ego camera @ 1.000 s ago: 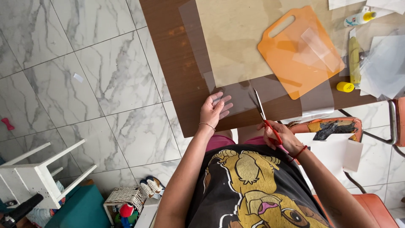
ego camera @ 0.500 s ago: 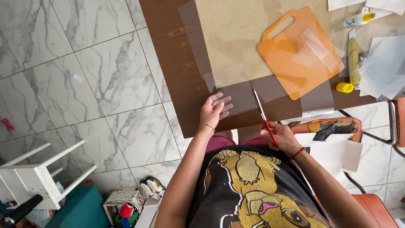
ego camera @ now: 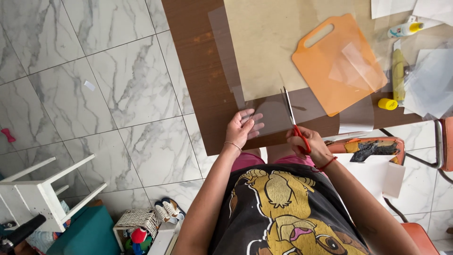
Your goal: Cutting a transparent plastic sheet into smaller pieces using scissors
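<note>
the left hand (ego camera: 243, 128) lies flat with fingers spread on a clear plastic sheet (ego camera: 278, 113) at the near edge of the brown counter (ego camera: 200, 71). the right hand (ego camera: 304, 144) is closed around red-handled scissors (ego camera: 293, 122), their blades on the sheet. an orange cutting board (ego camera: 337, 63) lies beyond.

Likely a home, marble-tiled floor (ego camera: 118, 94), wooden table (ego camera: 203, 71), shoes (ego camera: 167, 210)

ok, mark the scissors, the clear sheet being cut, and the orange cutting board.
scissors (ego camera: 289, 106), head view, on the blades.
clear sheet (ego camera: 273, 115), head view, on its near strip beside the left hand.
orange cutting board (ego camera: 325, 71), head view, on its bare face.
</note>
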